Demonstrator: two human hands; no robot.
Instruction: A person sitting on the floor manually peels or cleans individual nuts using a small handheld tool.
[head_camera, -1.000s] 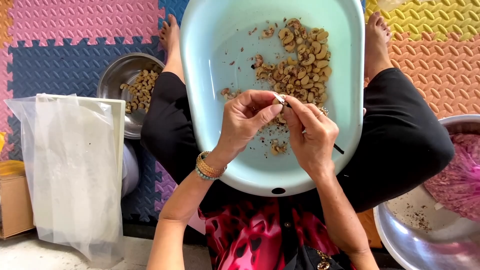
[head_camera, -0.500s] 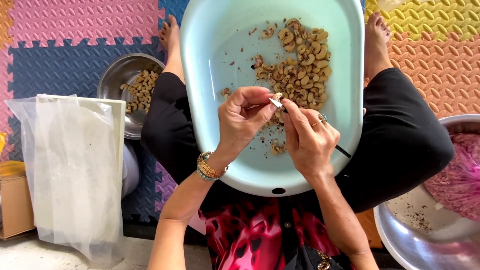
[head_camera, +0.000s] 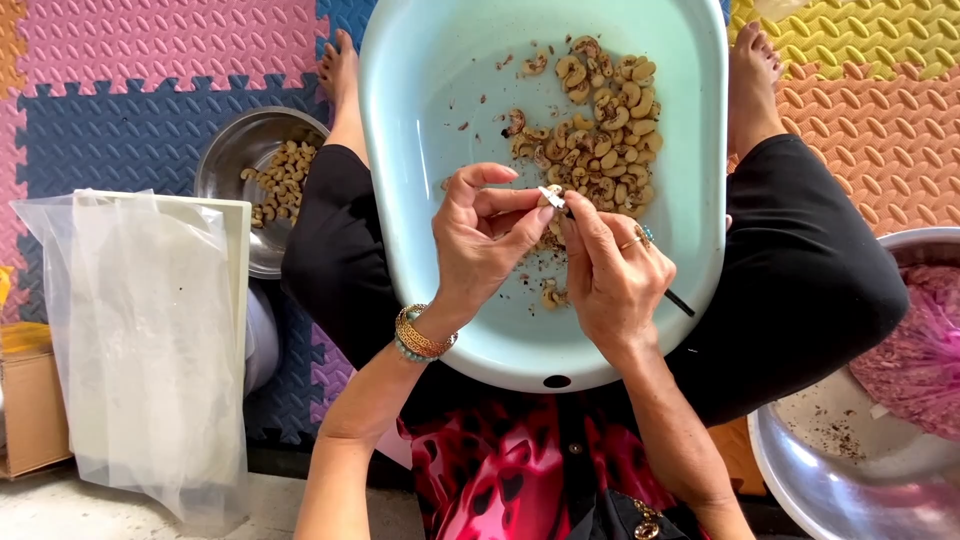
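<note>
1. Over the pale blue basin (head_camera: 420, 90), my left hand (head_camera: 480, 245) pinches a cashew nut (head_camera: 552, 194).
2. My right hand (head_camera: 610, 275) grips a thin tool (head_camera: 678, 301), perhaps a knife, touching the nut.

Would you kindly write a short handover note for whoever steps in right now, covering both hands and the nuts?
Left hand: pinches one pale cashew nut between thumb and fingertips, over the light blue basin.
Right hand: grip shut on a thin dark tool, its tip at that nut.
Things: a heap of nuts with brown skin lies in the basin on the lap; bits of skin are scattered there.
Done: the steel bowl on the person's left holds a batch of pale nuts.
Left: the nut in hand and the heap in the basin.
</note>
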